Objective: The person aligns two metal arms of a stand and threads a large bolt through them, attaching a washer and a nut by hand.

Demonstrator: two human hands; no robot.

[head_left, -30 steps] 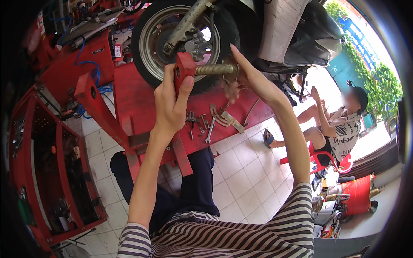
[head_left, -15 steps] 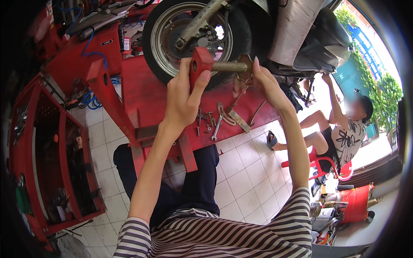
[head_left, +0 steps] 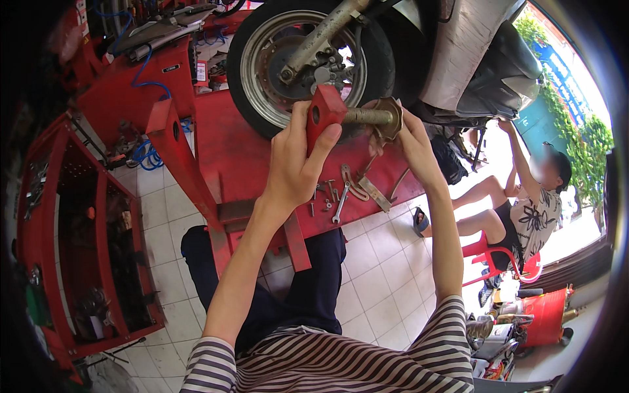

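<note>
My left hand [head_left: 293, 160] is closed around a red metal block [head_left: 327, 111] with a round hole in its side, the thumb pressed along its near face. From the block a thick threaded screw [head_left: 367, 116] runs to the right, ending in a worn, brass-coloured plate with a wavy rim [head_left: 391, 119]. My right hand [head_left: 419, 147] grips that plate by its right edge, some fingers curling below it. Just behind stands the scooter's front wheel [head_left: 252, 72]. Under my hands, a wrench [head_left: 340, 204], bolts [head_left: 329, 193] and a bracket [head_left: 375, 193] lie on the red lift platform [head_left: 288, 219].
A red upright post [head_left: 177, 150] rises left of my left hand. Farther left is a red tool cabinet [head_left: 105, 242]. At the right, a seated person [head_left: 534, 203] on a red chair [head_left: 501, 252] reaches up to the scooter body [head_left: 455, 65]. A red drum [head_left: 545, 314] stands lower right.
The whole view has shifted slightly, so things sit lower and farther right. The wavy-rimmed plate now shows more of its face, with my right hand still on it. My left hand keeps its grip.
</note>
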